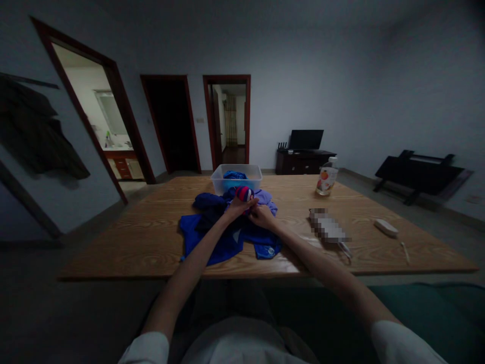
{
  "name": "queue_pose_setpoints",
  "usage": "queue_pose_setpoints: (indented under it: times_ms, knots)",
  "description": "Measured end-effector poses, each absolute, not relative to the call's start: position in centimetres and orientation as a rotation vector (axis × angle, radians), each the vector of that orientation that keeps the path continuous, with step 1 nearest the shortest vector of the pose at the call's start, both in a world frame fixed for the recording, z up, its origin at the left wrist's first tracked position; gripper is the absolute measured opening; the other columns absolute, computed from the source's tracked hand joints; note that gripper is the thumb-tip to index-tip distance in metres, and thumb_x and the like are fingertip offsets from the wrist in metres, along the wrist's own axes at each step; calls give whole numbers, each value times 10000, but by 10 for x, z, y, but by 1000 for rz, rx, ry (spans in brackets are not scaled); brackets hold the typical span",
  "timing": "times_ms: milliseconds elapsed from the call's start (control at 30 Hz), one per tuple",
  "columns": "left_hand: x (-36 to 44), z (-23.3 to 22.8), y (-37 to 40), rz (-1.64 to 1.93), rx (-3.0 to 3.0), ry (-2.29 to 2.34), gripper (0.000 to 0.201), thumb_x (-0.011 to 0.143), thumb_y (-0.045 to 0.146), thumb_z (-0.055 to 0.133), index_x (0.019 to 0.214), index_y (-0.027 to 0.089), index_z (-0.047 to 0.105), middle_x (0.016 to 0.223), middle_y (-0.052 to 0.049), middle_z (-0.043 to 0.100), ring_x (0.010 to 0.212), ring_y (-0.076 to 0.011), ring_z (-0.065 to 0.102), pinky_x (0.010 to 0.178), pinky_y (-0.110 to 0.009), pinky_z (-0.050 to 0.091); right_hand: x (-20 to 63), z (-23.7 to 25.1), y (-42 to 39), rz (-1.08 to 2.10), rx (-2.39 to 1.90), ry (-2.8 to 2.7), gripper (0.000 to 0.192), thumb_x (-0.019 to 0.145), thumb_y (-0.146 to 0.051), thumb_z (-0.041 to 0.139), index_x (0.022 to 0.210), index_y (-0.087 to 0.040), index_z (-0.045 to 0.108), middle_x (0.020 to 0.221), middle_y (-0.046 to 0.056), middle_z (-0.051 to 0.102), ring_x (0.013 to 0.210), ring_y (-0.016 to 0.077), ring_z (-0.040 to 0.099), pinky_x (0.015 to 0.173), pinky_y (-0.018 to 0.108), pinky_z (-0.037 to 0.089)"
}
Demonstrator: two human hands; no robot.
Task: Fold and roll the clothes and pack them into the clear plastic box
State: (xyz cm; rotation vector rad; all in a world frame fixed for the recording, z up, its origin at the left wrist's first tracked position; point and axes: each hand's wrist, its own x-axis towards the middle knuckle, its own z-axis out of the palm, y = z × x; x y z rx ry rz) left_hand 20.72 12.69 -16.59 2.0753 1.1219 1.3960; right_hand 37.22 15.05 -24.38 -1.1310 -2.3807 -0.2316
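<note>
Wood-grain rectangular table (159, 237) fills mid-frame, dim room behind. On it, centre, a heap of blue fabric garments (227, 237), crumpled, one paler lilac piece (267, 198) on top at the far side. Behind the heap, touching or just beside it, a clear plastic rectangular tub (237, 177) with more blue cloth inside. To the right, well apart, a clear plastic bottle with an orange fruit label (326, 181), upright; nearer, a blurred flat object, a small white oblong device (385, 227), and a thin stick near the table edge.

Left hand (238, 206) and right hand (261, 216) meet above the far part of the heap, both closed around a small rolled bundle of red-and-blue striped fabric (244, 192), likely socks. Fingers curl on it from below and the sides; its top pokes out, just in front of the tub.

Bundle looks soft, light, squashy, not fragile, not slippery; it will deform under grip and could unroll if held loosely. Best hold judged to be round the middle, pinching the folded layers together. Stripes are bold, shape rounded; finer detail too dark and small to tell.
</note>
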Motion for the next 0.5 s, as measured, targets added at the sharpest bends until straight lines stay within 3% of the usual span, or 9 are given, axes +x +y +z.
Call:
queue_pose_setpoints:
  times_ms: [300,500]
  knots:
    - [219,-179,128,1409,2073,1129,401,768,460,812,709,219,496,732,0,512,787,-182,549,866,-340,496,372,-246,149,-214,-1112,-2395,215,900,-300,591,862,-132,721,851,111,720,761,206,650,687,274,379]
    - [221,-199,115,1554,2079,1015,392,852,540,692,785,213,487,844,-11,523,839,-166,540,896,-329,491,373,-252,153,-230,-1123,-2396,246,882,-288,606,983,-90,712,921,144,715,790,222,640,703,278,419]
